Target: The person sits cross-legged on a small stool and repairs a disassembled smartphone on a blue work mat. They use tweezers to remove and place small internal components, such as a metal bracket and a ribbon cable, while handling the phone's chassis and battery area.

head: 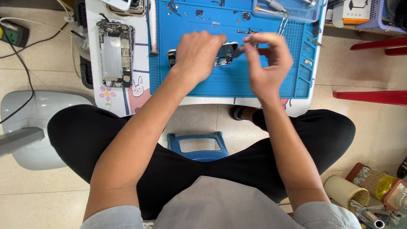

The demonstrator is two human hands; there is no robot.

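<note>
Tiled floor, low white table with a blue repair mat [254, 85] on it – person sits on a blue stool [198, 146], looking straight down. Left hand [197, 53] lies curled over an opened phone body [224, 54] on the mat, fingers pressed down on its near end to pin it; the phone sticks out just right of that hand. Right hand [267, 59] is closed in a pinch on a thin dark tool [238, 51], tip meeting the phone's right edge, between the two hands. Judgement: done well, the pinning hand keeps the body flat and steady while the tool works at a shallow angle with light force, so nothing slips into the internals. Well left of the left hand lies a second stripped phone chassis [115, 54]; beyond the right hand, tweezers [283, 24] and a clear tray [292, 9]. Hidden – most of the phone under the left hand, the tool tip's exact contact point; the loose small parts on the mat are too tiny to identify.
</note>
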